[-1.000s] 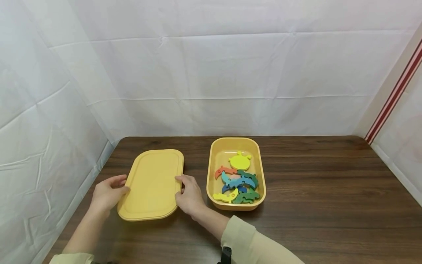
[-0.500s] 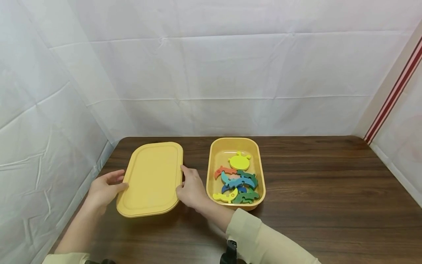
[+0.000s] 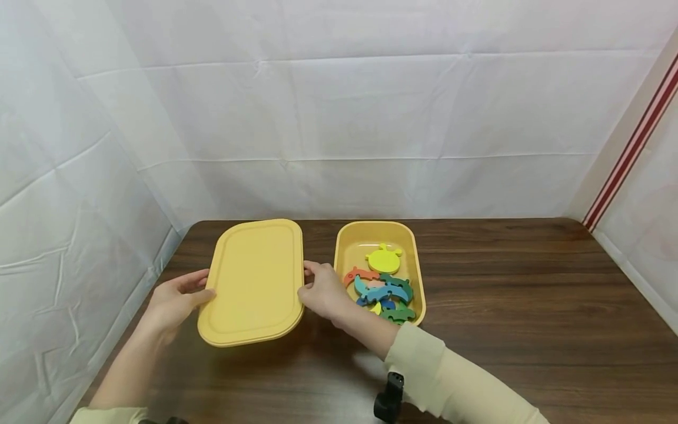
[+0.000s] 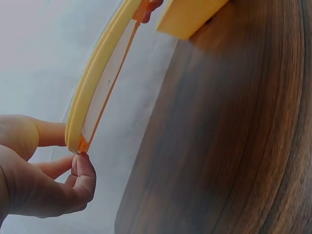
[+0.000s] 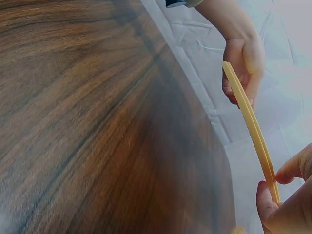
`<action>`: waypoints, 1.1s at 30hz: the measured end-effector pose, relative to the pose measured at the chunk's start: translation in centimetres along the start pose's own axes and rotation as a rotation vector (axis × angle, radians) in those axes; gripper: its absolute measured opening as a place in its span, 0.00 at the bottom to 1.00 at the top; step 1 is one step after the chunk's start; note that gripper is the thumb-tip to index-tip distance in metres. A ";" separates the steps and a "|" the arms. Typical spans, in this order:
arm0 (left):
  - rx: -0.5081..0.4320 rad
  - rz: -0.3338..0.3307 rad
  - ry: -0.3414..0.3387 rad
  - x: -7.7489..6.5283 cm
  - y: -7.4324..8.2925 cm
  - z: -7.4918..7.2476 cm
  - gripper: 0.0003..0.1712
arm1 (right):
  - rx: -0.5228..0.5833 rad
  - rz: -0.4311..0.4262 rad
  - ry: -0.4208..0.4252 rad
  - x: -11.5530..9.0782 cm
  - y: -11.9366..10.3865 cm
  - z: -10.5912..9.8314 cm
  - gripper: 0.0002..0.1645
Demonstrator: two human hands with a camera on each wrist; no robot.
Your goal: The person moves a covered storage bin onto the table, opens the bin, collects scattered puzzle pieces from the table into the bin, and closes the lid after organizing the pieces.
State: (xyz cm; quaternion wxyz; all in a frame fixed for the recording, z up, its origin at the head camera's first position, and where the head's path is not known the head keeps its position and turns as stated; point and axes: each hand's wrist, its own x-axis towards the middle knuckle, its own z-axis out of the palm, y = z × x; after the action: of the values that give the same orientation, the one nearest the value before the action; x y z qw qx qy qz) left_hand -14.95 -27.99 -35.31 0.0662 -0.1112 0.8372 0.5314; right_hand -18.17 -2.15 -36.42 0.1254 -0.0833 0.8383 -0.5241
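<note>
Both hands hold a yellow rectangular lid [image 3: 254,282] with rounded corners, raised over the table in the head view. My left hand [image 3: 172,303] pinches its left edge, thumb on top and fingers beneath. On the opposite edge, my right hand [image 3: 327,291] grips it the same way. Seen edge-on in the left wrist view, the lid [image 4: 100,73] shows a double rim. Just right of it stands a matching yellow box [image 3: 351,238] with animal-shaped pieces inside. They include a yellow turtle [image 3: 384,260], an orange-red piece [image 3: 361,275], a blue one [image 3: 389,292] and green ones [image 3: 398,315].
The dark wood table [image 3: 529,306] extends to the right of the box. A white cloth [image 3: 339,118] hangs behind it and on the left side. A red-striped band [image 3: 635,141] runs down at the right.
The lid has risen off the table, going away from me and then toward the box on the right, with both hands on it. My right hand now overlaps the box's left front corner.
</note>
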 end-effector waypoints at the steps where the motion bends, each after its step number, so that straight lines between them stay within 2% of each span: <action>1: -0.009 0.009 -0.004 -0.1 0.1 0.1 0.37 | 0.008 0.005 -0.003 0.0 0.0 -0.3 0.34; 9: -0.034 0.039 -0.009 -0.4 1.0 0.8 0.37 | 0.062 0.032 -0.002 -0.3 -0.2 -1.6 0.33; 18: -0.036 0.050 -0.022 -0.6 1.8 1.5 0.33 | -0.002 0.007 0.038 -0.4 0.6 -3.0 0.31; 25: -0.064 0.068 -0.059 -0.5 2.5 2.7 0.32 | -0.017 0.019 0.044 -1.1 1.1 -4.6 0.32; 33: -0.091 0.082 -0.070 0.0 3.4 4.7 0.32 | -0.048 0.007 0.043 -1.7 1.9 -6.7 0.33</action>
State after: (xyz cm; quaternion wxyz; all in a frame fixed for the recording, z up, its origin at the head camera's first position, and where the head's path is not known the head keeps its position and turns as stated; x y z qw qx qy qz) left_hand -15.82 -22.36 -34.35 0.0683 -0.0609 0.8132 0.5747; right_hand -18.58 4.91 -35.10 0.1073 -0.0722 0.8534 -0.5049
